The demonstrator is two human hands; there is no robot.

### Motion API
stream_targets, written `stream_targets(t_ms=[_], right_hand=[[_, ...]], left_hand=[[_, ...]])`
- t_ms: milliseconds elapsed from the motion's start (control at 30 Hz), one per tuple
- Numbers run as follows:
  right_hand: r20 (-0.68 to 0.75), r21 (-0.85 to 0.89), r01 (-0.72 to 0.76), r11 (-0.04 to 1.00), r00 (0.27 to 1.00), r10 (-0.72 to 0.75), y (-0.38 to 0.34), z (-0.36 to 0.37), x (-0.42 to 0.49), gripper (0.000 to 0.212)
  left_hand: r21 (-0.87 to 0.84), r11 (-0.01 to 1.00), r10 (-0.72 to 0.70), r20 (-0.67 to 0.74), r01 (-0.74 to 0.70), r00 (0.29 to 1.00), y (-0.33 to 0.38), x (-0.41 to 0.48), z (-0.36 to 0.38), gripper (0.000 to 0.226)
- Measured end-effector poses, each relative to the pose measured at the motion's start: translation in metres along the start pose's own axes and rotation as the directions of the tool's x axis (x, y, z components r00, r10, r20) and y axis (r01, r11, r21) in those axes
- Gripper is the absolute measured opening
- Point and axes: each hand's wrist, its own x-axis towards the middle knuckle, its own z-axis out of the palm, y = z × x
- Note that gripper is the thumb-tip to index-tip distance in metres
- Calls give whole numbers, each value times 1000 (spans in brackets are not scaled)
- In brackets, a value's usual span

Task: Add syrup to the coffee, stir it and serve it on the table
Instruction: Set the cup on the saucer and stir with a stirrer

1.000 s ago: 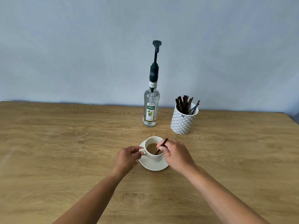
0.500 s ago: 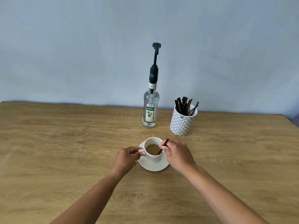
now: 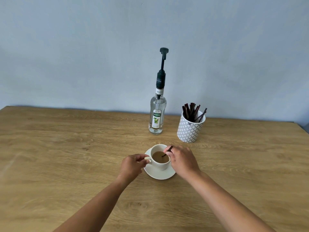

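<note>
A white cup (image 3: pixel 161 165) of milky brown coffee stands on a white saucer (image 3: pixel 158 174) in the middle of the wooden table (image 3: pixel 66 164). My left hand (image 3: pixel 132 166) pinches the cup's handle on its left side. My right hand (image 3: pixel 182 160) rests against the cup's right rim and holds a dark brown stirrer (image 3: pixel 167 151), whose lower end dips into the coffee. Behind the cup stands a clear syrup bottle (image 3: pixel 157 118) with a tall black pump on top.
A white patterned pot (image 3: pixel 190 129) holding several dark stirrers stands to the right of the bottle, near the table's far edge. A pale blue wall rises behind the table. The table's right corner shows at the far right.
The stirrer's tip has shifted inside the cup as my right hand moved slightly. My left hand stays on the handle. The view has tilted a little.
</note>
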Motion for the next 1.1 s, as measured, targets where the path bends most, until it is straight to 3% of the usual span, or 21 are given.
stream_targets(t_ms=[367,767,1100], right_hand=[[-8,138,1,990,1000,0,-7,8,-3,15],[-4,-14,16,1000,1000,-16,0,-5,-2,17],[-36,127,-12,992,999,17,-7,5,2,15]], left_hand=[[-4,1000,1,-5,-1,1000,-2,1,1,17],[-7,1000,4,-3,-4,1000,-2,1,1,19],[-7,1000,4,-6,-5,1000,-3,3,2,16]])
